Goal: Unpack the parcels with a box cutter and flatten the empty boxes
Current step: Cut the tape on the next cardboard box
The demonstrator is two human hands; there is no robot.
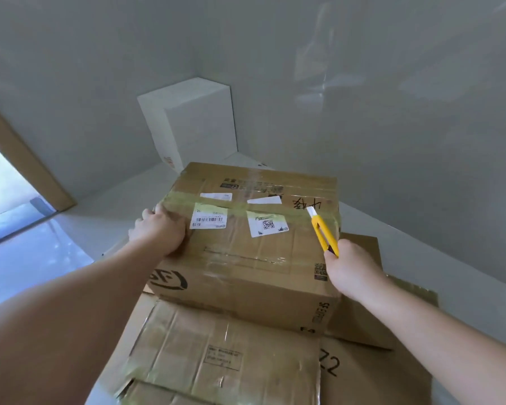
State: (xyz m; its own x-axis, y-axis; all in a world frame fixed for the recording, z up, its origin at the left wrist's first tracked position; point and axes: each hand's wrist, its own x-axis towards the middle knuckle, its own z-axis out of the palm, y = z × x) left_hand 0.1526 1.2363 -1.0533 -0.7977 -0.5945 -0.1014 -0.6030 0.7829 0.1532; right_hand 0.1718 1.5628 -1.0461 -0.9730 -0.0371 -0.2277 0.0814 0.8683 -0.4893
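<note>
Taped cardboard box (246,244) — yellow cutter (323,233) on tape

Room corner: two plain pale grey walls (362,83) meet behind a white rectangular block (193,118) standing upright on the white floor (421,247). At left, a wooden door frame (21,159) borders a bright opening (0,185); glossy floor (27,258) beneath reflects bluish daylight.

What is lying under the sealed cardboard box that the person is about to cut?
The sealed cardboard box rests on flattened cardboard boxes, which stick out at its near side and right. How many lie stacked beneath it is hidden by the box.
</note>
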